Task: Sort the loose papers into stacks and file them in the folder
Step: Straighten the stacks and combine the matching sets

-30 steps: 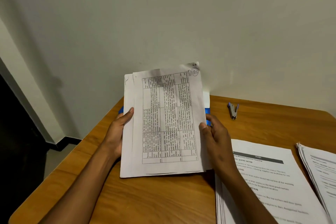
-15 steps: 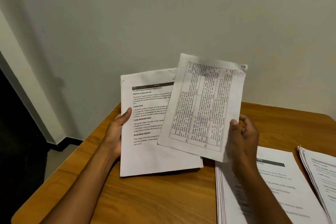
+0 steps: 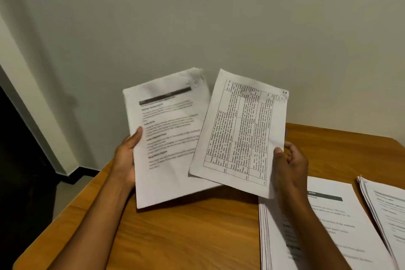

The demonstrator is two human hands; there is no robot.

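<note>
On the wooden desk point(image 3: 197, 237), nearest the camera, two stacks of printed papers point(image 3: 328, 226) lie at its right side. Above the desk, the right hand point(image 3: 289, 164) pinches a single table sheet point(image 3: 238, 131) at its lower right edge. Left of this sheet, the left hand point(image 3: 126, 160) grips a bundle of text pages point(image 3: 166, 138) by its left edge, thumb on top. Both are lifted off the desk.

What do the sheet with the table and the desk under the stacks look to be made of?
Sheet with the table: thin matte white office paper, printed in black; it bends slightly in the right hand. Desk: orange-brown wood grain with a soft sheen, either wood or laminate; the picture cannot settle which.
</note>
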